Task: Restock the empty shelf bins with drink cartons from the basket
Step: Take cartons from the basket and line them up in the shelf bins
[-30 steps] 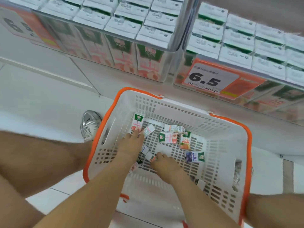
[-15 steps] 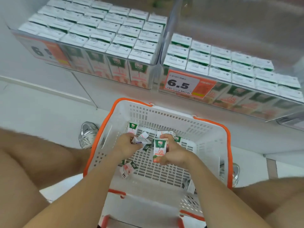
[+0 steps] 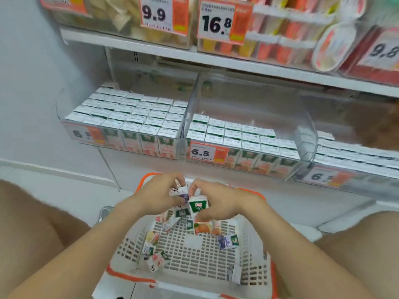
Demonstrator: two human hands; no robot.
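Over the far edge of the basket, small cartons are gripped in the left hand and a green-topped carton in the right hand, apparently bunched so that the bare rear of the middle shelf bin is filled in one trip.

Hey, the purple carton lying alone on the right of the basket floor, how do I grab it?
From straight above, pinch the purple carton across its long edges: it lies flat on the basket floor with nothing touching it. The right hand is nearest but holds a green carton.
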